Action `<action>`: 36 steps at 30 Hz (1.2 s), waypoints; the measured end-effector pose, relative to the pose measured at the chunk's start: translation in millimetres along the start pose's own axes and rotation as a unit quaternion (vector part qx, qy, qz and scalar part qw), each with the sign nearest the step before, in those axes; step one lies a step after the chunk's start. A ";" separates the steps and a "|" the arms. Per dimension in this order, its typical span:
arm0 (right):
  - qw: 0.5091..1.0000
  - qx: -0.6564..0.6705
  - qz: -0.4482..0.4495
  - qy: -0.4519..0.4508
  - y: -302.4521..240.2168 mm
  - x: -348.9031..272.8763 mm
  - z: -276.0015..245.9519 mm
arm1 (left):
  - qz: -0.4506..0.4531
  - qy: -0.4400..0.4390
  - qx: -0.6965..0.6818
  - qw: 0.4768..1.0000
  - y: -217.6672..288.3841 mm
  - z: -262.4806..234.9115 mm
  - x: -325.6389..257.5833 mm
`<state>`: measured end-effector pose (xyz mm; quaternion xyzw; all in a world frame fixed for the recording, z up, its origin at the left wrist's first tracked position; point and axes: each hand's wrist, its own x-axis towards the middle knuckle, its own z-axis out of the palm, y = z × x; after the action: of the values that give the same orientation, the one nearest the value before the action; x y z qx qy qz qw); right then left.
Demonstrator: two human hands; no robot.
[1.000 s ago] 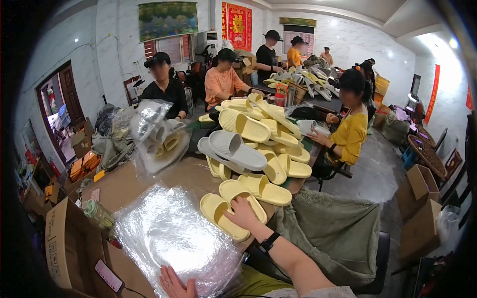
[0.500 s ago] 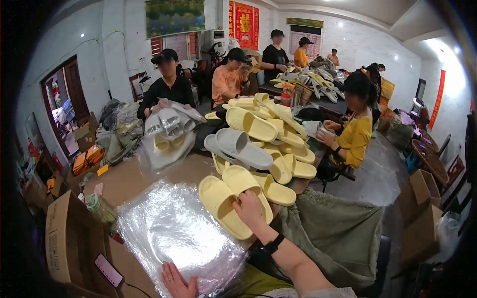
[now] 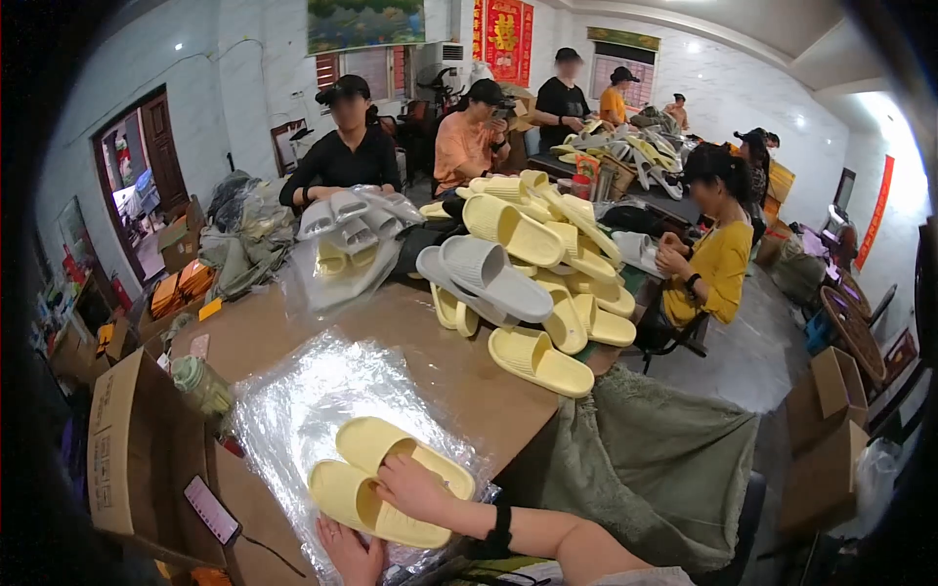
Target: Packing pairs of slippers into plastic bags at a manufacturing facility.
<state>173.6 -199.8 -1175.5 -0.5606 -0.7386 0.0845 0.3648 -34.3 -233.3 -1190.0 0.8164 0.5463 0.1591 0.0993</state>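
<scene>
Two soft, matte pale-yellow foam slide sandals [image 3: 391, 477], thick-soled and rounded, lie side by side on a stack of crinkled, glossy clear plastic bags [image 3: 303, 410] at the near edge of the brown work table [image 3: 440, 361]. The right hand [image 3: 415, 485] rests on top of the pair, fingers curled over the straps and gripping them. The left hand [image 3: 354, 557] sits just below the nearer sandal, fingers spread wide against the plastic. Farther along the table rises a heap of yellow and grey slides [image 3: 528, 264]. An open brown cardboard box [image 3: 137, 449] stands to the left, with one phone [image 3: 211, 509] beside it.
</scene>
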 end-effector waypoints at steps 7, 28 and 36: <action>0.980 -0.012 0.188 -0.066 29.0 4.6 -17.5 | -0.003 0.052 -0.070 0.996 -0.1 7.9 4.1; 0.925 0.205 0.211 0.239 74.5 -126.9 -118.2 | 0.115 -0.036 -0.037 0.992 8.1 -30.6 -6.3; 0.913 0.262 0.204 0.239 59.8 -123.0 -114.6 | 0.100 -0.023 -0.087 0.991 18.9 -25.4 17.7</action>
<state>305.0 -320.4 -1179.6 -0.5870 -0.4502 0.2107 0.6390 -21.1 -224.5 -1157.4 0.8586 0.4437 0.1964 0.1656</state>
